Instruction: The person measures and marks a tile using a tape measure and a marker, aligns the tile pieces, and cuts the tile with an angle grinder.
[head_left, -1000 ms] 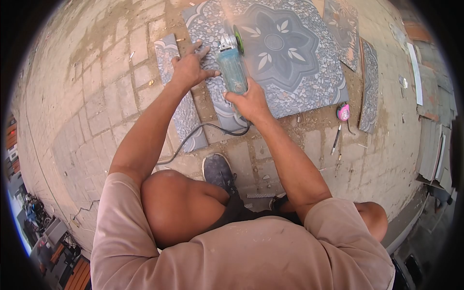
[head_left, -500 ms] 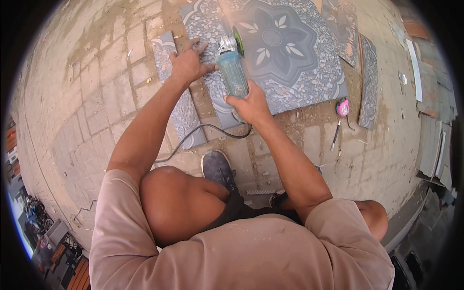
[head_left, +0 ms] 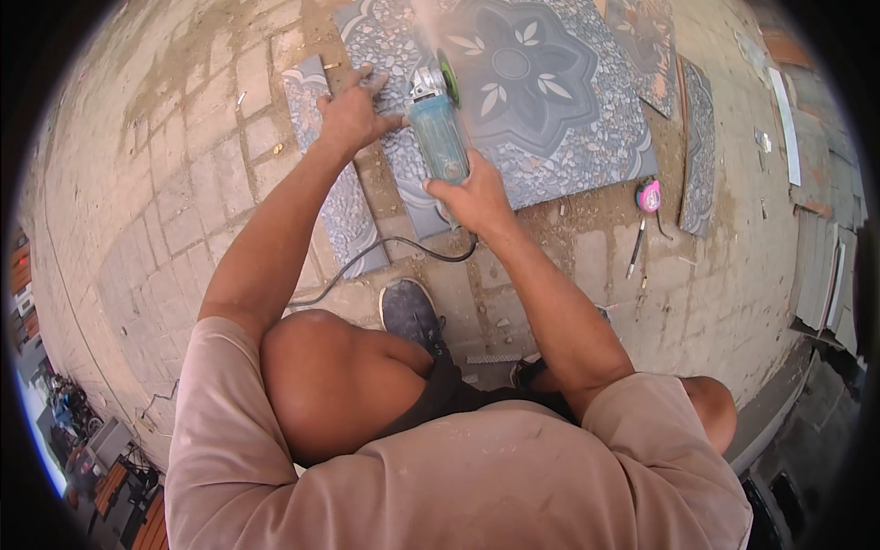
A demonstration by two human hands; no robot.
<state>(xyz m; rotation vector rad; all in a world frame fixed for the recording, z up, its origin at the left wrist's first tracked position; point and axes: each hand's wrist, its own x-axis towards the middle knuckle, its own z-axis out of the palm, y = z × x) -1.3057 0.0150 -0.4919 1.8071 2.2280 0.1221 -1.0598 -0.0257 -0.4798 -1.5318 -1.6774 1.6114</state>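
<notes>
My right hand [head_left: 474, 194] is wrapped round the rear of a teal angle grinder [head_left: 437, 137], whose green-edged disc [head_left: 448, 78] stands upright on a large patterned tile [head_left: 559, 119]. Pale dust rises near the disc. My left hand [head_left: 351, 115] has its fingers spread, with the thumb towards the grinder head and the fingertips at the tile's left edge. A narrow tile strip [head_left: 344, 211] lies under and beside my left wrist. From the grinder's rear a black cable [head_left: 399, 240] runs left across the strip.
Right of the tile lie a pink tape measure [head_left: 649, 196], a marker [head_left: 635, 247] and a narrow tile offcut [head_left: 698, 151]. Another tile piece [head_left: 644, 50] is at the upper right. My shoe [head_left: 411, 312] rests on the brick paving [head_left: 220, 188].
The view has shifted slightly. The grinder sits a little further left and down in the picture, still in my right hand. Dust still shows around the disc.
</notes>
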